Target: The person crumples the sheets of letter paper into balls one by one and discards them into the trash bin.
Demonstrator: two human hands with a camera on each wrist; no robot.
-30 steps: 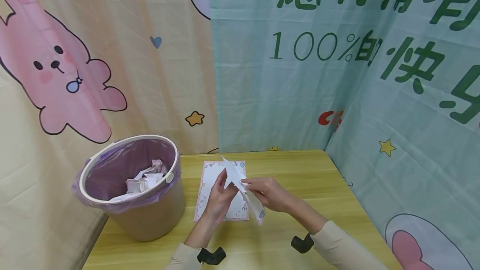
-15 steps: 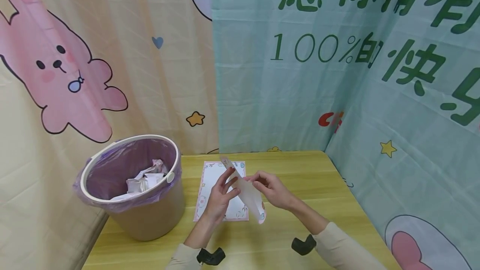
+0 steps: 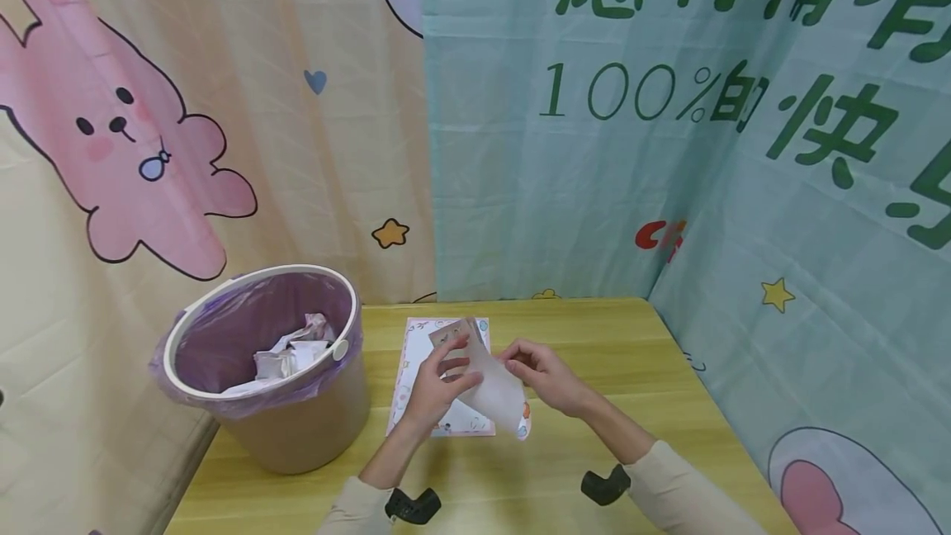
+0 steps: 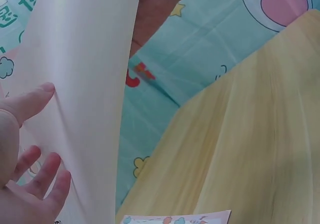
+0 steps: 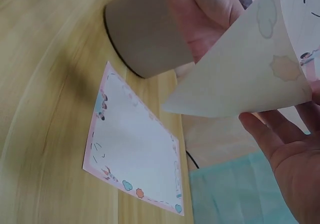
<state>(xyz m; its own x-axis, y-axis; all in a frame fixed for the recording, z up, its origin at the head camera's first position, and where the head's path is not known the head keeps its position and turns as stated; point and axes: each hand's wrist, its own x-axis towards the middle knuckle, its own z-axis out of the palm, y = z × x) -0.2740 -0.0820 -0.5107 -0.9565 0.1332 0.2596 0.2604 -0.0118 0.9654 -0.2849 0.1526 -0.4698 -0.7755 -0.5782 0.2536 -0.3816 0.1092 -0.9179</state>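
Note:
A thin sheet of paper (image 3: pixel 496 399), white with printed coloured figures near its edge, hangs curved between my hands above the table. At its right edge my right hand (image 3: pixel 548 376) pinches it between thumb and fingers. My left hand (image 3: pixel 429 390) is at the left part of the sheet, fingers spread and thumb apart; in the left wrist view its thumb (image 4: pixel 37 101) and fingertips touch the paper's face. Beneath lies a second sheet of letter paper (image 5: pixel 137 139) with a pink decorated border, flat on the wooden table, partly covered by the left hand and the held sheet.
A beige bin (image 3: pixel 297 432) with a purple liner (image 3: pixel 223 345) and white rim stands left of the sheets, crumpled papers (image 3: pixel 293 357) inside. The wood-grain table (image 3: pixel 609 353) ends at printed curtains (image 3: pixel 535 213) behind and on the right.
The held sheet has turned and spread from a narrow slanted strip to a broader face. My left fingers have come round to its near side and spread; the right hand keeps pinching, slightly shifted.

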